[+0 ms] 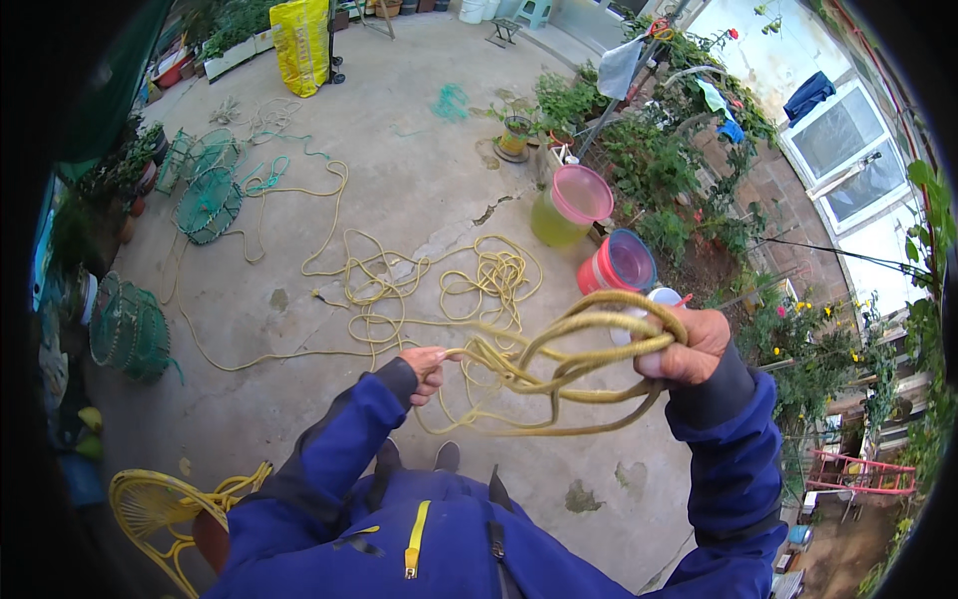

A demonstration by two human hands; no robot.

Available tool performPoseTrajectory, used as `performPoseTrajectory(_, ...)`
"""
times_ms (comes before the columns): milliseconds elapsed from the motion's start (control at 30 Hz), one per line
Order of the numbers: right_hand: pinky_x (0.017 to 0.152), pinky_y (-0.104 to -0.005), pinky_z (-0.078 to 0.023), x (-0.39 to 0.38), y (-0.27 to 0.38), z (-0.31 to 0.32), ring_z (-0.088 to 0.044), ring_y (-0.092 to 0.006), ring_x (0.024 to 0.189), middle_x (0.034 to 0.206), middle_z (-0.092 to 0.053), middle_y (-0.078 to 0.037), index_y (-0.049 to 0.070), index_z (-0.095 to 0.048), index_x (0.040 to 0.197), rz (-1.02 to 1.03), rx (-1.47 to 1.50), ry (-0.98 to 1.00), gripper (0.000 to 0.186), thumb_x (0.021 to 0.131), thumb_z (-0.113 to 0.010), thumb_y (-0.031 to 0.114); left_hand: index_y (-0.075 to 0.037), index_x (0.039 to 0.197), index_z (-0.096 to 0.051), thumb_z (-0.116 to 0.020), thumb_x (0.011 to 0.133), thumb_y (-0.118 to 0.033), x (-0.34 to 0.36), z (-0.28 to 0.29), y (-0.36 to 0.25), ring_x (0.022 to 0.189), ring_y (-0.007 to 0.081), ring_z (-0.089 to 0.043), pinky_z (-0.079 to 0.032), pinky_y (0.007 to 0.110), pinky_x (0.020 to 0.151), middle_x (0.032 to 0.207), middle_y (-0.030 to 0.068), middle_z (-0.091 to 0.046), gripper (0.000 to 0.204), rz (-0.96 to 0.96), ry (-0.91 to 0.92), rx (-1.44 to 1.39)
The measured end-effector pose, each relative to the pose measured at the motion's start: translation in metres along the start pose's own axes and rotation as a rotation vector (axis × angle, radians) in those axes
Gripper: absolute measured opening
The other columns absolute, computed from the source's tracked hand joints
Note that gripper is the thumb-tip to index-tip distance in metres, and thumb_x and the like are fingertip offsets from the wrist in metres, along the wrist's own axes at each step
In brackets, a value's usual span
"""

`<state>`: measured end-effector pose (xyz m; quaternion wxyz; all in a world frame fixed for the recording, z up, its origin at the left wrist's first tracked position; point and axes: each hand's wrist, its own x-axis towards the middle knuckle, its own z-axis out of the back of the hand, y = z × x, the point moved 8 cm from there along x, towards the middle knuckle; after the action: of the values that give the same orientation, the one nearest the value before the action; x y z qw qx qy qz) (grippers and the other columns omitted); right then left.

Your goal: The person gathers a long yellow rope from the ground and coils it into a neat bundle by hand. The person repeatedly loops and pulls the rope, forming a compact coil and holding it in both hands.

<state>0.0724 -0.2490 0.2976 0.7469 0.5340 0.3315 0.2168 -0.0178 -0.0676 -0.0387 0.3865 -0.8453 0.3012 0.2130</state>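
Looped over the fingers of my right hand (701, 347) is a coil of yellow rope (617, 321), held up at chest height with its bights hanging to the left. My left hand (426, 373) pinches a strand of the same rope between thumb and fingertips, just left of the coil. More yellow rope (504, 272) lies in loose tangled loops on the concrete beyond my hands. From there, a line runs left to green mesh traps (208, 205). A second stack of green mesh traps (135, 331) stands nearer on the left.
Right of the floor rope stand a translucent pink-rimmed tub (571, 205) and a red bucket (614, 265), beside a planted bed (659, 165). A chair with yellow cord (165, 499) is close on my left. Farther back are a yellow bag (301, 45) and a potted plant (515, 138).
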Motion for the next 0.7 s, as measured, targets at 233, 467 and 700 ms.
performPoseTrajectory(233,0.061,-0.0256,-0.045,-0.011,0.033,0.0,-0.056,-0.0126,0.069,0.076,-0.058,-0.006,-0.006,-0.058,0.082,0.271,-0.022,0.246,0.019,0.076,-0.067,0.01,-0.011,0.118,-0.052,-0.043,0.094,-0.027,0.043,0.02,-0.01,0.043,0.0061,-0.026,-0.025,0.022,0.038,0.055,-0.0044,-0.032,0.03,-0.22,-0.094,-0.202)
performPoseTrajectory(467,0.041,-0.0238,-0.037,-0.057,0.072,0.14,-0.042,-0.0108,0.045,0.064,-0.05,0.0,0.01,-0.056,0.096,0.522,0.314,-0.319,0.03,0.088,-0.051,0.039,-0.005,0.085,-0.069,-0.06,0.079,-0.021,0.064,0.166,0.003,0.052,0.0087,-0.048,-0.041,0.027,0.05,0.058,-0.001,-0.054,0.019,-0.589,-0.687,0.687)
performPoseTrajectory(700,0.035,-0.0237,-0.021,-0.134,0.024,0.408,-0.025,-0.0068,0.039,0.055,-0.037,0.007,0.016,-0.047,0.074,0.426,0.434,-1.038,0.026,0.091,-0.051,0.035,-0.006,0.079,-0.061,-0.062,0.082,-0.035,-0.002,0.297,0.085,0.038,0.0121,-0.04,-0.035,0.028,0.038,0.05,-0.0001,-0.045,0.029,-0.233,-0.839,0.113)
